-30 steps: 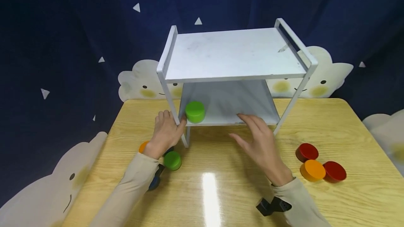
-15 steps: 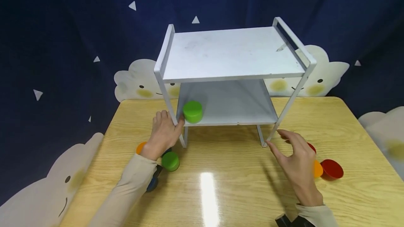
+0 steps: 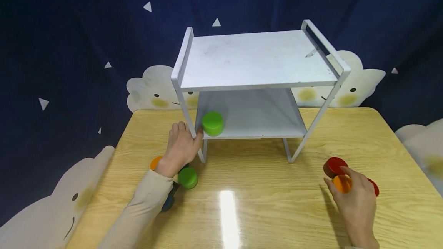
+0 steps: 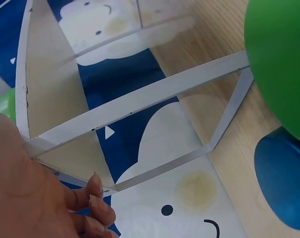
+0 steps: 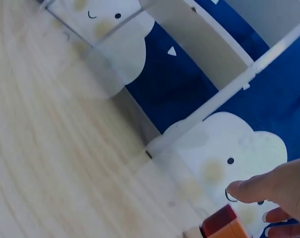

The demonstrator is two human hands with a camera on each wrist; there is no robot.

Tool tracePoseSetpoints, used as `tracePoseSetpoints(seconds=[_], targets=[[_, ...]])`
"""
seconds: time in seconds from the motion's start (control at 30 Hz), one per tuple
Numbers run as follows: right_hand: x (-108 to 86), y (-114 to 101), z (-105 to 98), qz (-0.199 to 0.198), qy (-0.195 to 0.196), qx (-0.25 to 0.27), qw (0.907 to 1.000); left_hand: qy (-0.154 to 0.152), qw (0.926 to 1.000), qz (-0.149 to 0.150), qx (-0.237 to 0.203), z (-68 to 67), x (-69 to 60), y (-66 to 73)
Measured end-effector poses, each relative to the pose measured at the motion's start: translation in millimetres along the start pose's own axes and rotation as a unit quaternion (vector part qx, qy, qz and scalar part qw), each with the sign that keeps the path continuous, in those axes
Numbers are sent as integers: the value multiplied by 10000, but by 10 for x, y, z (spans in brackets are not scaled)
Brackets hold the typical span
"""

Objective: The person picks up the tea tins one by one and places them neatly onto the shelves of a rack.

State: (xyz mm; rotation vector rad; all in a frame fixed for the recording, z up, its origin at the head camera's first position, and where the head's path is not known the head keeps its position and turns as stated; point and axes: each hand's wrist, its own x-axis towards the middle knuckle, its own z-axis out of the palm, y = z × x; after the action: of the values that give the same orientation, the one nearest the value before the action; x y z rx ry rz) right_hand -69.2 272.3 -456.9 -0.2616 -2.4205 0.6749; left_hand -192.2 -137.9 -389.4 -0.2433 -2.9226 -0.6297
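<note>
My left hand (image 3: 180,148) grips the left front post of a white two-tier shelf (image 3: 256,60), its thumb at the corner of the lower board. In the left wrist view, curled fingers (image 4: 97,210) show beside the frame. Close to the thumb, a bright green round block (image 3: 212,123) sits on that lower board. My right hand (image 3: 358,201) hovers over an orange round block (image 3: 340,184) on the table, thumb and fingers spread to either side. The right wrist view shows the thumb (image 5: 251,189) apart from the orange block (image 5: 230,231).
A red round block (image 3: 334,166) touches the orange one; another red block (image 3: 373,187) is partly behind my right hand. Left of the shelf lie a green block (image 3: 188,178), an orange block (image 3: 155,163) and a blue block (image 3: 168,203) on the wooden table (image 3: 270,210).
My right hand has moved from the front of the lower board, right and down, to the orange block. The left hand stays on the post, and the green block has stayed in place.
</note>
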Motion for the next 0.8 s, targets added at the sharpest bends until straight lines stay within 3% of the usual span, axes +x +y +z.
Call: tracePoseSetpoints(seconds=[0.3,0.63,0.8], targets=[[-82,147,-30,1075,-609,-527,9909,6,10000,16,-58,-12,4,16],[-127,186,4,1090,-562,-422,9916,23,9999,55,-121,3,25,19],[-174,181,21,1299,-770,-110,9885,28,9999,31,-132,1,0,3]])
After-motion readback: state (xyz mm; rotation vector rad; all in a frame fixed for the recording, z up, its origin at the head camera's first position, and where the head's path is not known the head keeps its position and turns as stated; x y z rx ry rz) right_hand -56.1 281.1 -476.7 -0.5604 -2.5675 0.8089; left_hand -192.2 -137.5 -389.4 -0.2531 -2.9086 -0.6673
